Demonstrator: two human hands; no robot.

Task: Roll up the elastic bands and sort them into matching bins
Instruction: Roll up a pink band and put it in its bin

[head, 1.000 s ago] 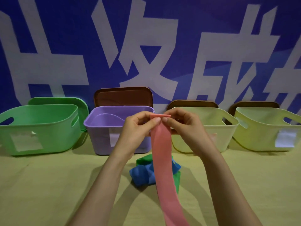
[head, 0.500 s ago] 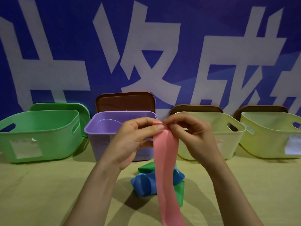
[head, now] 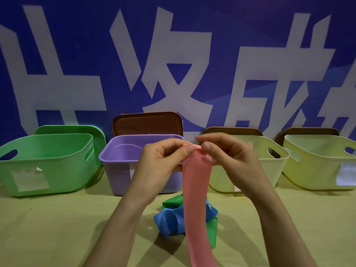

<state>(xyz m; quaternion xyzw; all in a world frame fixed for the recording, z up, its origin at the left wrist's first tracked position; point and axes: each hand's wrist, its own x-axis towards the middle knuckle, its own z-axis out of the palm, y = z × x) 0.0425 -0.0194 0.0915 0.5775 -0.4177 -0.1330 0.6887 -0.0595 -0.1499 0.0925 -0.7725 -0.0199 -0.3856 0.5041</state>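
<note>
Well left of the hands stands a green plastic bin (head: 46,162); a purple plastic bin (head: 119,157) stands behind the left hand (head: 161,164). It and the right hand (head: 231,160) each pinch the top end of a long pink elastic band (head: 194,189), which hangs between them over a crumpled blue band (head: 169,222) and green band (head: 212,232). A pale yellow plastic bin (head: 269,170) stands behind the right hand, with a second yellow bin (head: 317,166) further right.

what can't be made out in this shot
Head view, pink band: lower end cut off by the bottom edge.
Head view, blue band and green band: partly hidden behind the pink band.
Head view, purple bin label: mostly covered by the left hand.
Head view, right hand fingertips: motion-blurred.
</note>
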